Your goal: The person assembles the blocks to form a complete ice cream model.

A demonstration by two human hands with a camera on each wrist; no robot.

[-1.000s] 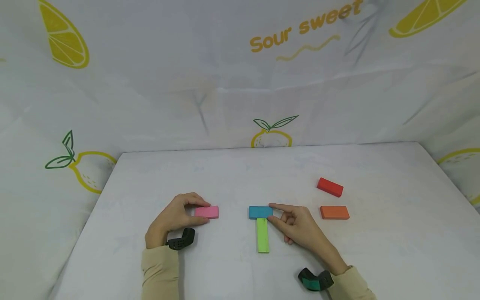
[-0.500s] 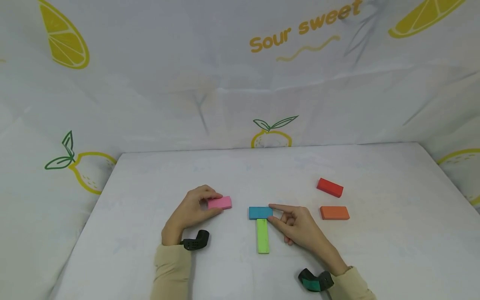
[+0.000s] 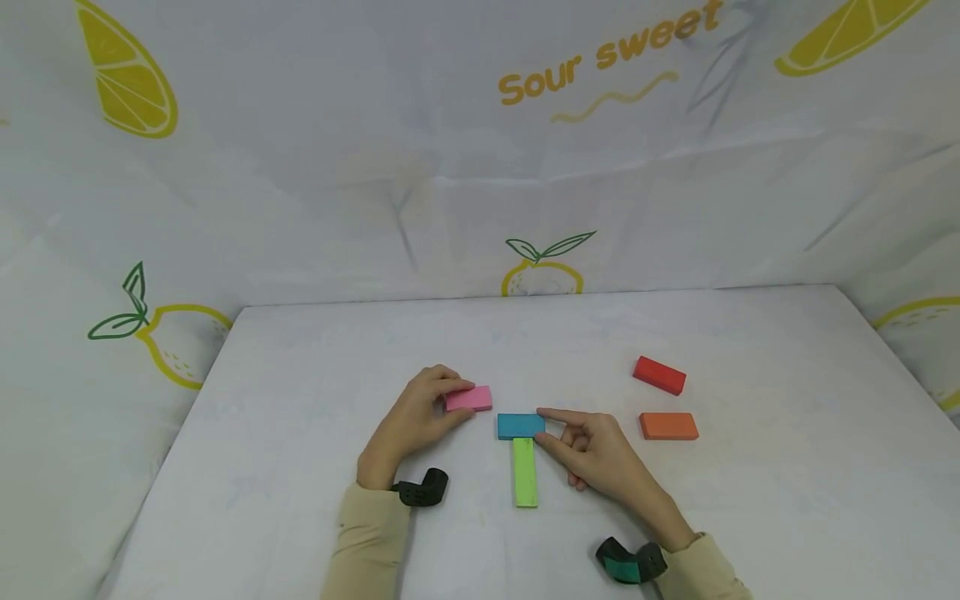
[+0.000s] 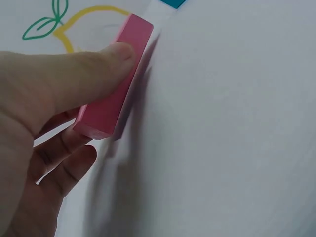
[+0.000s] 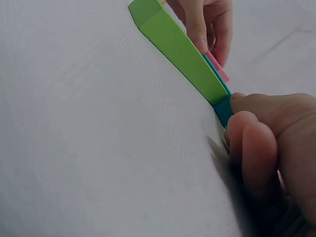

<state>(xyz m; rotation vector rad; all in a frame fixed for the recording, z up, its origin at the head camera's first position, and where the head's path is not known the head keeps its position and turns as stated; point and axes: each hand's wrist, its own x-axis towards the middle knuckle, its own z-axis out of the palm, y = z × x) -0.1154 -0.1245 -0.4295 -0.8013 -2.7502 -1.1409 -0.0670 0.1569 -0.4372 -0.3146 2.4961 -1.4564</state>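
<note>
My left hand (image 3: pixel 414 417) pinches a pink block (image 3: pixel 472 398) by its long sides between thumb and fingers. In the left wrist view the pink block (image 4: pixel 116 81) has a shadow along its lower side. Just right of it and slightly nearer lies a blue block (image 3: pixel 517 426), long side across. My right hand (image 3: pixel 592 446) pinches the blue block's right end between thumb and index finger, its other fingers curled. A light green block (image 3: pixel 525 473) points toward me from the blue block's near side, forming a T with it. In the right wrist view the green block (image 5: pixel 182 57) meets the blue one.
To the right lie an orange block (image 3: pixel 669 426) and, behind it, a tilted red block (image 3: pixel 660 375). A white cloth covers the table (image 3: pixel 300 350). Behind it hangs a white curtain (image 3: pixel 337 167) printed with lemons. Each wrist carries a black camera band.
My left hand has carried the pink block to the right and slightly away, up to near the blue block's far left corner. The right hand and other blocks have stayed put.
</note>
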